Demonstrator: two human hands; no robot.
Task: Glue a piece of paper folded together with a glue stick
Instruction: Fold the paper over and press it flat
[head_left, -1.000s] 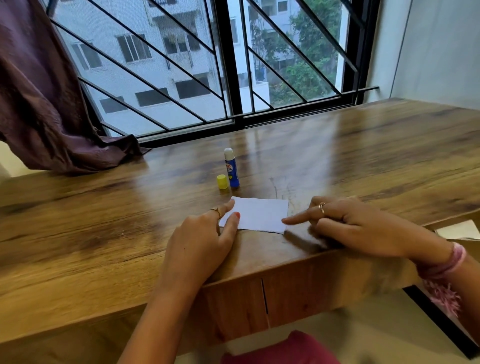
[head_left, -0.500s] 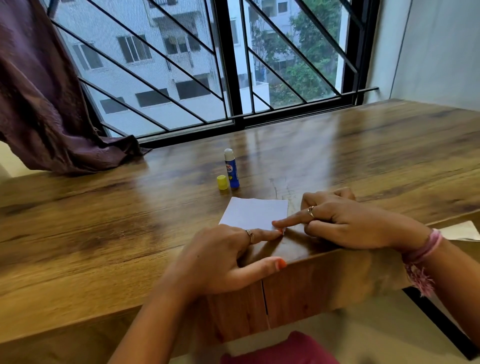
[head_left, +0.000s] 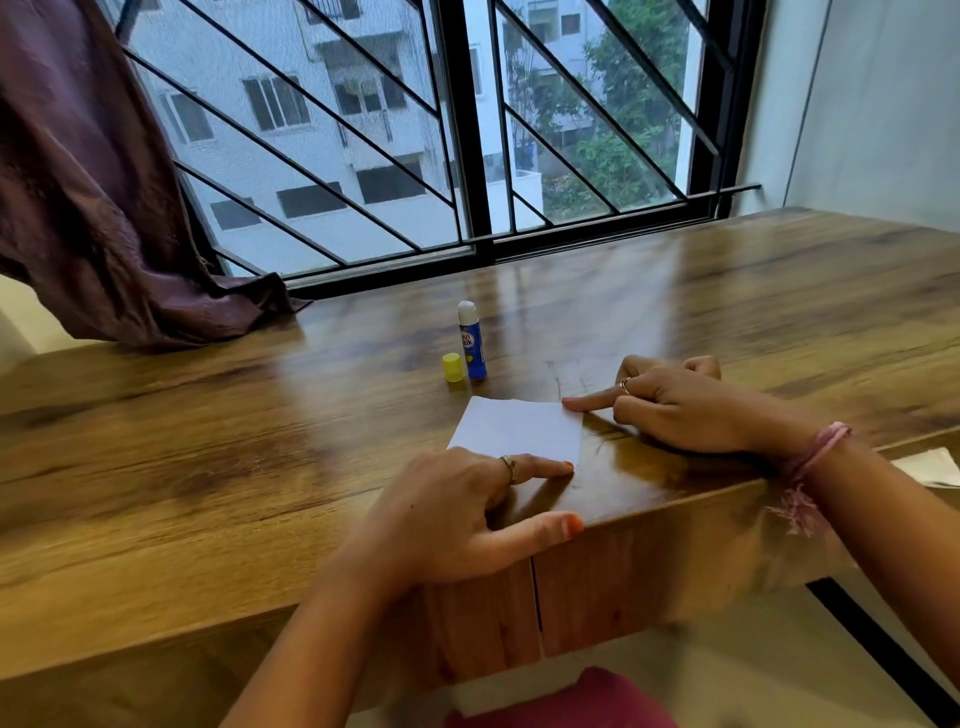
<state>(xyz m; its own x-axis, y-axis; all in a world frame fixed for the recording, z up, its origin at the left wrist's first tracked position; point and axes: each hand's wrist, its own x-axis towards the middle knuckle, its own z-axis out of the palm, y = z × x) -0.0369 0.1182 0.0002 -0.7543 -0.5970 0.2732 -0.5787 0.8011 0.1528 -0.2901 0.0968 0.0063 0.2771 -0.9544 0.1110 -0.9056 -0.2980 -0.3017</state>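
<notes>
A small folded white paper lies flat near the front edge of the wooden table. My left hand covers its near edge, the index finger stretched along that edge to the near right corner, thumb out over the table's lip. My right hand rests to the right, its index fingertip pressing the paper's far right corner, the other fingers curled under. Just behind the paper stands a blue glue stick, uncapped, with its yellow cap beside it on the left.
A purple curtain drapes onto the table's far left. A barred window runs along the back edge and a white wall closes the right side. Something white shows below the table's right end.
My left hand slid from the paper's left side along its near edge to the right corner. My right index finger moved up the right edge from the near corner to the far corner.
</notes>
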